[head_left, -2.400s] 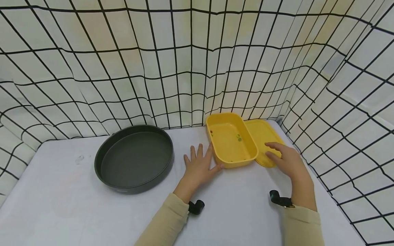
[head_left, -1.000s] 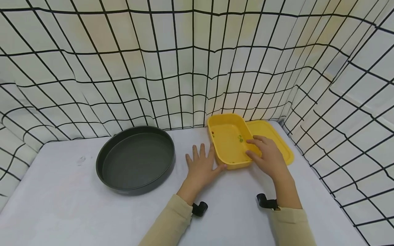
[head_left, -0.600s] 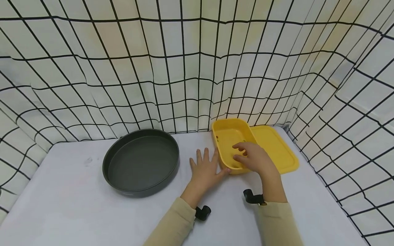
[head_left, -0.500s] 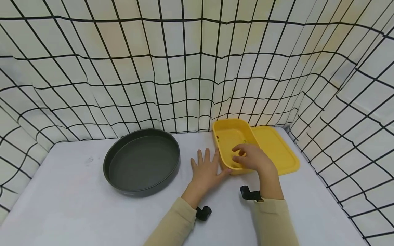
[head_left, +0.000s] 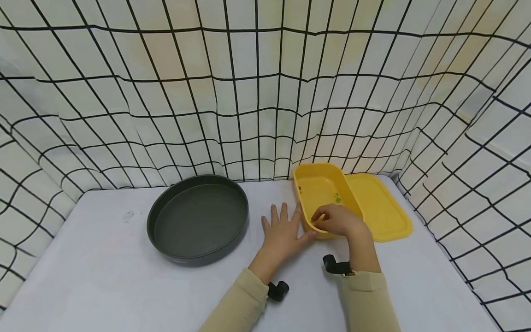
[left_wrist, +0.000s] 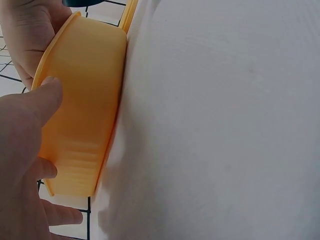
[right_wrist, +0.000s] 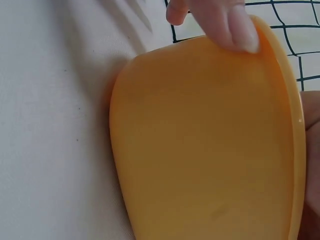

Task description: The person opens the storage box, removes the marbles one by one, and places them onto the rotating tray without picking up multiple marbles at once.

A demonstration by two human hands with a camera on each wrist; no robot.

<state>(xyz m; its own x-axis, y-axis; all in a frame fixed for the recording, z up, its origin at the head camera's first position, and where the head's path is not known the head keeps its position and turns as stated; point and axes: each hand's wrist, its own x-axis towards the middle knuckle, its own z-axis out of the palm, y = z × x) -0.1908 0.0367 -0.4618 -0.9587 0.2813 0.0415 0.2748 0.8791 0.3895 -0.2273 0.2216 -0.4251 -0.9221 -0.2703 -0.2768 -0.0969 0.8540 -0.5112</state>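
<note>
A yellow plastic container (head_left: 317, 182) sits on the white cloth, with small green bits (head_left: 338, 198) and a dark bit (head_left: 300, 188) inside. My left hand (head_left: 280, 240) lies at its left side with fingers spread; its thumb (left_wrist: 47, 97) touches the front wall near the rim. My right hand (head_left: 338, 219) reaches over the near right rim, its fingers bent down into the container. Whether the fingertips pinch a small bit is hidden from every view. The right wrist view shows the outer yellow wall close up, with the left thumb (right_wrist: 242, 30) at the rim.
A yellow flat lid (head_left: 381, 207) lies to the right of the container, partly beneath its edge. A large round dark grey pan (head_left: 197, 216) stands on the left of the white cloth (head_left: 103, 276). Black netting (head_left: 257, 92) over white cloth walls encloses the back and sides.
My right hand has moved left from above the lid into the container, its fingers bending downward. The left hand stays at the container's side. The whole head view has shifted slightly.
</note>
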